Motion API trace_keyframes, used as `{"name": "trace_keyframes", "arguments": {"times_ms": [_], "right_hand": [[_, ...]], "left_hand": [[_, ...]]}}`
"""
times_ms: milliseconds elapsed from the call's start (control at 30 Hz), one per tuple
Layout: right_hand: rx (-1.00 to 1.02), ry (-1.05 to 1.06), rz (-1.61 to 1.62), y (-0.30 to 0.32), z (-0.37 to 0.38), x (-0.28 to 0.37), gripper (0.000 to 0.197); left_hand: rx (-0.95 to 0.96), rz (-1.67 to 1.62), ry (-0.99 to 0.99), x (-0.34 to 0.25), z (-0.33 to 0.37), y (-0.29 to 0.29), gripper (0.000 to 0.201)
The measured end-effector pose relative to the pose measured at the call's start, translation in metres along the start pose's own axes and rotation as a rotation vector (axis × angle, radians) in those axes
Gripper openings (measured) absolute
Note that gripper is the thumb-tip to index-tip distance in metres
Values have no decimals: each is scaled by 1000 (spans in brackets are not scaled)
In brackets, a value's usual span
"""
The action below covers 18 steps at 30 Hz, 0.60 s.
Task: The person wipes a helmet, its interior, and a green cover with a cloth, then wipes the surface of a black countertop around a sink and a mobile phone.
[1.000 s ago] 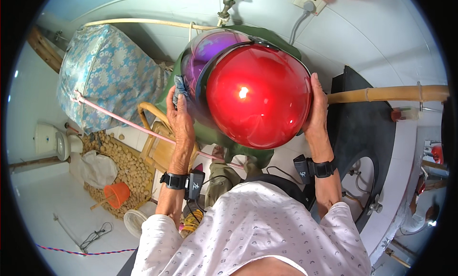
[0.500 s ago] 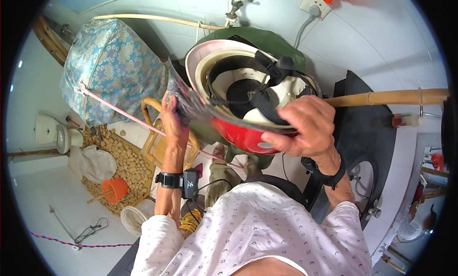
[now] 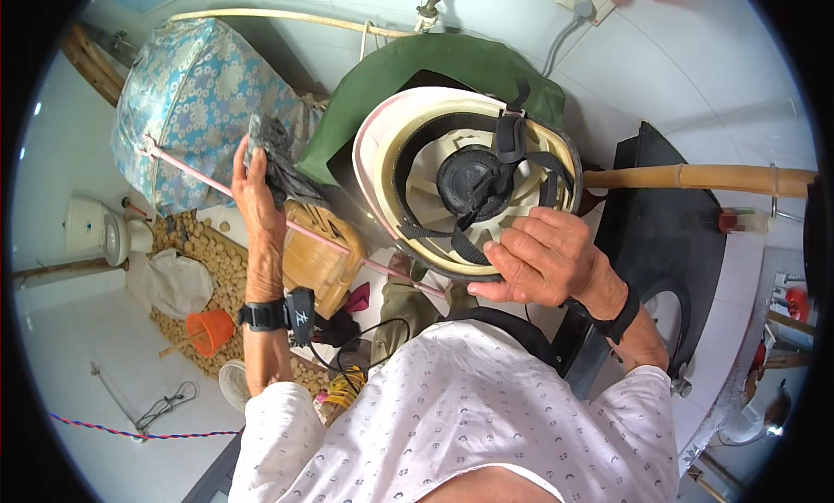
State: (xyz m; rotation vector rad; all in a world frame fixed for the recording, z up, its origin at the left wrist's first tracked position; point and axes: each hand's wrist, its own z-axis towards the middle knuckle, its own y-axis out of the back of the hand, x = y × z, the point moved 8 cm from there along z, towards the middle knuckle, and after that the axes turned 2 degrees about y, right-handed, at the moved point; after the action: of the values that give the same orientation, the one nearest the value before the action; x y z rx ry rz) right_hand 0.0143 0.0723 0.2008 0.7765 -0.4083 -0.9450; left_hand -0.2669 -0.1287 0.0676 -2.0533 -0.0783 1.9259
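One gray cloth (image 3: pixel 289 168), apparently crumpled, is pinched in the left hand (image 3: pixel 259 195) at left; to its right, an upturned helmet (image 3: pixel 469 180) with black straps (image 3: pixel 511 140) is gripped by its near rim in the right hand (image 3: pixel 547 255).

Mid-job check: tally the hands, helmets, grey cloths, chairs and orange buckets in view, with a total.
Hands: 2 (left hand, right hand)
Helmet: 1
Grey cloth: 1
Chair: 1
Orange bucket: 1
Total: 6
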Motion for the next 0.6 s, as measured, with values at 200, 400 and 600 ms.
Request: {"name": "trace_keyframes", "arguments": {"times_ms": [200,400,600], "right_hand": [[89,24,-9,-10,-26,16,37],[112,-14,-31,-12,-46,22,37],[126,-97,-10,-14,-64,23,36]], "left_hand": [[245,504,-149,-28,27,-63,35],[585,764,-386,34,9,-125,33],[564,826,-275,40,-2,-136,33]]}}
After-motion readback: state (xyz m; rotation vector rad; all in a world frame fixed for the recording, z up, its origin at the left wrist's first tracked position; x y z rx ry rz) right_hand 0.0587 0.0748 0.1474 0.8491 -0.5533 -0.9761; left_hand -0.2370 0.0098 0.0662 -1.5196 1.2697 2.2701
